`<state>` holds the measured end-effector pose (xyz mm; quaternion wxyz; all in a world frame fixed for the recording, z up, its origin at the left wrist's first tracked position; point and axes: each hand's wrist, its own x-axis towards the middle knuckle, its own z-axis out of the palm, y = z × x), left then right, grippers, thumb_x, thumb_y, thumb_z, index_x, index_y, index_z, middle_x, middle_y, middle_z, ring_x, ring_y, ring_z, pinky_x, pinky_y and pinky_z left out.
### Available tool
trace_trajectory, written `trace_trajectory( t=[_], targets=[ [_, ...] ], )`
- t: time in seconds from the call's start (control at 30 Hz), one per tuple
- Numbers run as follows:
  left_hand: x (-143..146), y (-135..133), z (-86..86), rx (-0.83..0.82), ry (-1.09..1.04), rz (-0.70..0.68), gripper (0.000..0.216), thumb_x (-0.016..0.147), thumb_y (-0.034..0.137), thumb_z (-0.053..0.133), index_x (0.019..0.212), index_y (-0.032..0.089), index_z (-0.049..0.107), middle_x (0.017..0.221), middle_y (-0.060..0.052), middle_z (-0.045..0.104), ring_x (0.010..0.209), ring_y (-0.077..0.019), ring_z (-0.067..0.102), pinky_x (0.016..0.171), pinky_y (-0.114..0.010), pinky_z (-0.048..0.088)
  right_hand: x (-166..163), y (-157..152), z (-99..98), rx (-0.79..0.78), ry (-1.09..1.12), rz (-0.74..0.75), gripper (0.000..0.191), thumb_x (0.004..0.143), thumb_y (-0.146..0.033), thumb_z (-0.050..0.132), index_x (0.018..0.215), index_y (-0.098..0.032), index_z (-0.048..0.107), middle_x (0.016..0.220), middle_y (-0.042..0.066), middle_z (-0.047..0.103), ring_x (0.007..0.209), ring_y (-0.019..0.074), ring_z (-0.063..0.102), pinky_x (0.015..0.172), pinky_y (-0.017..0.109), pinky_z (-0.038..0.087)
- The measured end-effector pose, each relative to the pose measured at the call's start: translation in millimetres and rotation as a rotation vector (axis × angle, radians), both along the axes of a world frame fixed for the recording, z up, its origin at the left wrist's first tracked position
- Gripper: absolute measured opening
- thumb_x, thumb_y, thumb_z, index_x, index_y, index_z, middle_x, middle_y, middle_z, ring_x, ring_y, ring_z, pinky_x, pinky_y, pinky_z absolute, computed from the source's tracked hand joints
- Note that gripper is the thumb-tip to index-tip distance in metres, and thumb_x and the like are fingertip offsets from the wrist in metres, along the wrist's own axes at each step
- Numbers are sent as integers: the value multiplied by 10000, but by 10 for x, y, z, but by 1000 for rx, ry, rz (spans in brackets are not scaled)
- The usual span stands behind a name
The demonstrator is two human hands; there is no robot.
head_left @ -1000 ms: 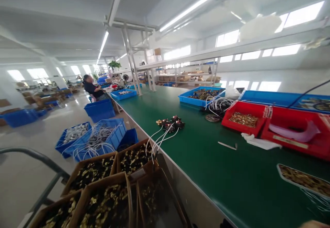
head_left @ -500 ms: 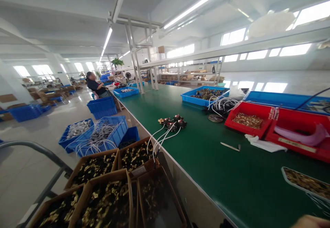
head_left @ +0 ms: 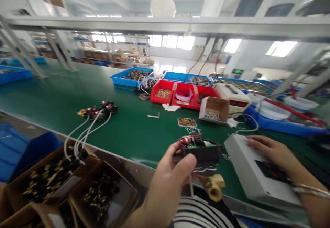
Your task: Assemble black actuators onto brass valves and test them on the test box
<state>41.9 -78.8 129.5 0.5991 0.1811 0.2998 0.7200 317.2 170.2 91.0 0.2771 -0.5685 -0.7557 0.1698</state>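
Observation:
My left hand [head_left: 170,183] is closed around a motorized brass valve: an open black housing [head_left: 202,155] with a green circuit board and red and black wires, and a brass valve body [head_left: 215,186] beneath. A white cable hangs down from it. My right hand [head_left: 270,149] lies on a grey control box [head_left: 244,166], its fingers stretched over the top face near a dark panel. Left along the bench, several similar valve units [head_left: 100,111] sit together, their white cables [head_left: 87,131] draped over the edge.
On the green bench [head_left: 134,135] stand red bins [head_left: 161,92], a small carton [head_left: 215,109], a white power supply [head_left: 233,95], a small tray of brass parts [head_left: 187,122] and a blue tray [head_left: 123,80]. Cardboard boxes of brass parts [head_left: 103,190] are below left. A shelf beam [head_left: 165,25] crosses overhead.
My view has swung right and toward the bench. Both hands are now in view, the left holding the valve and the right on the grey box; before, only a bit of one hand showed.

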Motion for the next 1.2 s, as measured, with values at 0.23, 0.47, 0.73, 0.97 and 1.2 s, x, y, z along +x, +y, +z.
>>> trace_trajectory(
  t=[0.23,0.47,0.73,0.97,1.2],
  targets=[
    [72,-103,104,-49,12,57,380,822,338,745,1134,138,659,1084,-125,734,900,-224,723,796,-292,605,32,115,-69,-156,149,6,495,582,-602,661,868,-204,726,865,101,749,918,341,666,965,480,459],
    [99,-130,125,-59,85,97,406,803,337,757,1151,153,660,1086,-101,740,915,-209,721,803,-243,592,82,93,-106,-143,173,14,542,596,-656,701,882,-197,731,824,79,729,862,298,662,927,467,486],
    [80,-166,139,-171,211,150,597,744,374,810,1268,195,587,1129,-94,717,980,-242,706,854,-296,576,88,119,-142,-130,184,35,558,608,-683,709,888,-202,734,821,72,736,852,291,660,925,456,482],
    [29,-113,34,-105,88,74,573,741,335,820,1254,200,606,1103,-88,721,907,-227,713,800,-293,592,69,90,-114,-155,175,49,591,585,-705,739,890,-199,739,882,78,740,874,285,653,896,431,489],
    [-8,-22,-51,-192,-148,-76,291,939,342,577,1070,123,716,953,-134,759,886,-226,733,786,-327,615,74,86,-122,-173,184,61,630,572,-713,748,917,-186,743,909,82,738,868,279,652,891,436,492]
  ],
)
